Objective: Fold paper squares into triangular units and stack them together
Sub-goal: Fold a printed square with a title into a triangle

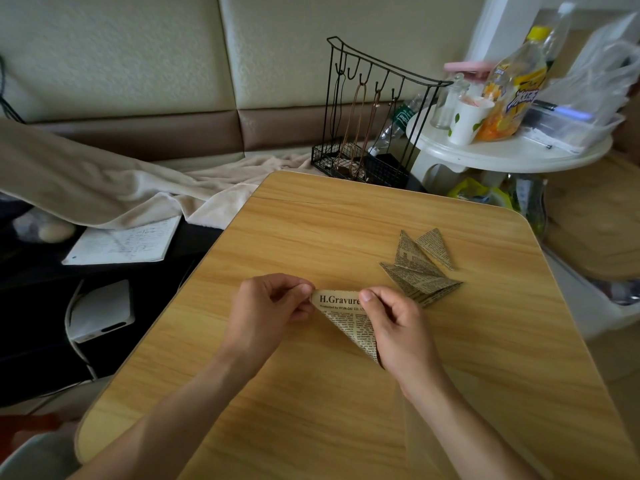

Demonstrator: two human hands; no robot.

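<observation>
Hands (332, 317) pinching paper triangle (349, 320), between them

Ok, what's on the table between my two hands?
The head view shows only the newsprint paper triangle, pinched at its top corners by the left hand and the right hand.

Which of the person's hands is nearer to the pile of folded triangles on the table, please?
Right. The right hand sits just beside the pile of folded triangles, below and left of it in view. The left hand is farther off, holding the other end of the newsprint paper.
</observation>
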